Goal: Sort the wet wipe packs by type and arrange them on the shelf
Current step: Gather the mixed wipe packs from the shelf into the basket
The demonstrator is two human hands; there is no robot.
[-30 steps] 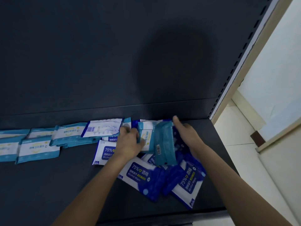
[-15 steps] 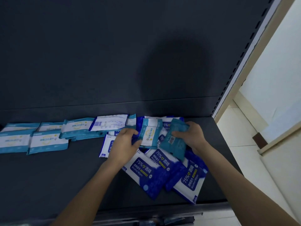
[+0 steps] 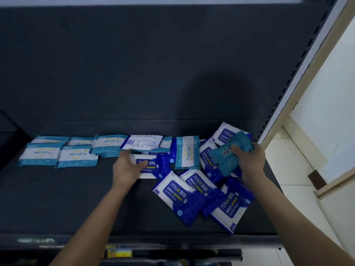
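Dark shelf (image 3: 57,198) fills the view, with packs strewn along its back half. On the right is the heap of blue alcohol-wipe packs (image 3: 180,196). I count six faces showing, overlapping and skewed, and a seventh label peeks from under a white-backed pack (image 3: 144,144) lying face down.

To the left are the teal-and-white packs (image 3: 40,156). Four lie flat in a two-by-two block, with a small stack just beside them. One more edge pokes out beneath the white-backed pack, and a tilted pack (image 3: 186,152) rests on the blue heap. How many sit in the stack, I cannot tell.

Now the hands. Left hand (image 3: 125,167) lies on the left end of the nearest blue pack (image 3: 153,167), the one closest to the teal row, thumb laid across its label. Whether the fingers curl round its far edge, I cannot tell. Right hand (image 3: 249,160) is over the right side of the heap, fingers and thumb closed round a crumpled teal pack (image 3: 224,158). Its barcode side faces up, above the blue packs.
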